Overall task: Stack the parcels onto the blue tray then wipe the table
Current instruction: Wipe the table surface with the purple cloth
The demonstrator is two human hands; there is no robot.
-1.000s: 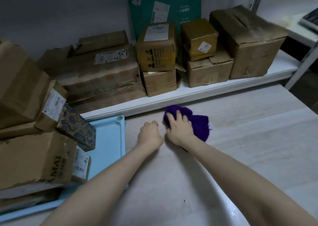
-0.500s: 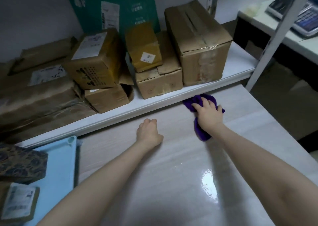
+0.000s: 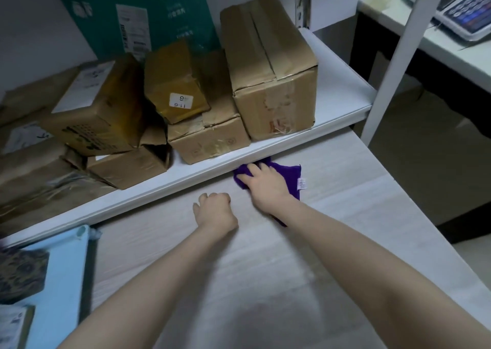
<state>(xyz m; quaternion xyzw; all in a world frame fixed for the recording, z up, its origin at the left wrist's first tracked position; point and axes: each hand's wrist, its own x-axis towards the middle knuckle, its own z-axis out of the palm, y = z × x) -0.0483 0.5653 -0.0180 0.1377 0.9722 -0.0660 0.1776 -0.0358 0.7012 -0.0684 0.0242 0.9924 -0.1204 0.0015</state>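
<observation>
Right hand (image 3: pixel 265 186) presses the cloth (image 3: pixel 289 174), fingers seemingly flat; left hand (image 3: pixel 215 212) rests fisted, empty. Press evenly along the shelf (image 3: pixel 342 88) edge.

tray (image 3: pixel 66 269) cropped L, cloth (image 3: pixel 288 173) pt. hidden

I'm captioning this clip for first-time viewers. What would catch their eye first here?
The purple cloth under the right hand, pressed on the pale table by the white shelf, stands out most. The left hand rests beside it as a fist. Brown cardboard boxes crowd that shelf; a blue tray sits far left.
</observation>
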